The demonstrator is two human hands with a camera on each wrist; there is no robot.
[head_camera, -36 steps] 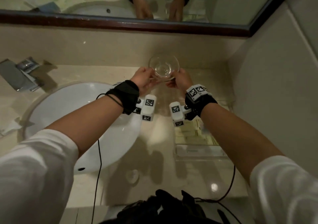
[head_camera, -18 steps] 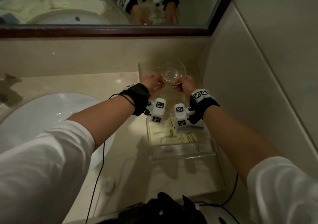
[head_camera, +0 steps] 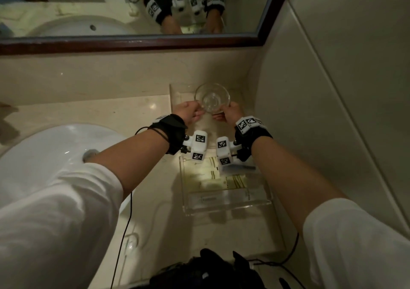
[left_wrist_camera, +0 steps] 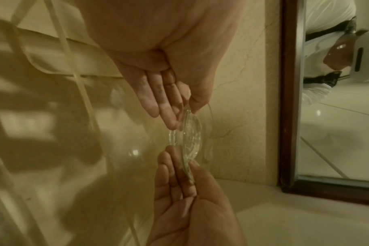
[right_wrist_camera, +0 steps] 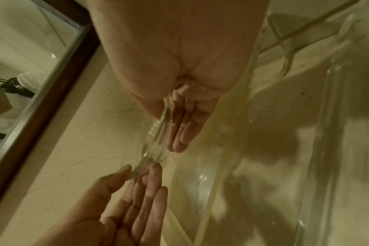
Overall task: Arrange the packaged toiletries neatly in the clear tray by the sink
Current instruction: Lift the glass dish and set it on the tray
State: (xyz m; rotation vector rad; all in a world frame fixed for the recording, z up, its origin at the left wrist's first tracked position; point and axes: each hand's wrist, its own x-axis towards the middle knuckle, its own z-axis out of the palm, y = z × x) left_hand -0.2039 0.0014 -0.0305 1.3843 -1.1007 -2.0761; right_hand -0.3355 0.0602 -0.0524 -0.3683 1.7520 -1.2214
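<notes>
Holding anything, the two hands?

— Yes, both grip one small glass dish (head_camera: 212,99). The left hand (head_camera: 188,114) pinches its left rim and the right hand (head_camera: 229,114) its right rim. On each, the thumb lies on top and nearly straight fingers lie underneath.

And the wrist views?

— Both show the same grip from the side. In the left wrist view the left hand (left_wrist_camera: 158,74) reaches in from above and the right hand (left_wrist_camera: 190,199) from below, with the dish (left_wrist_camera: 192,136) edge-on between them. The right wrist view mirrors this: right hand (right_wrist_camera: 179,66) above, left hand (right_wrist_camera: 116,208) below, dish (right_wrist_camera: 152,141) between.

Where is the clear tray?

— The clear tray (head_camera: 224,206) sits on the beige counter (head_camera: 144,111), to the right of the white sink (head_camera: 44,155) and near the side wall. It is a see-through, straight-walled rectangle. The packaged toiletries (head_camera: 221,177) lie flat inside it. They are pale packets with thin gold stripes, partly hidden by the wrists.

And the dish?

— It is beyond that tray, over a second clear piece (head_camera: 175,93) against the back wall, under the mirror (head_camera: 133,11). Whether it rests there or is lifted, I cannot tell.

Any readable writing?

— None. The packet print is too small, and the wristbands carry only black-and-white square markers.
</notes>
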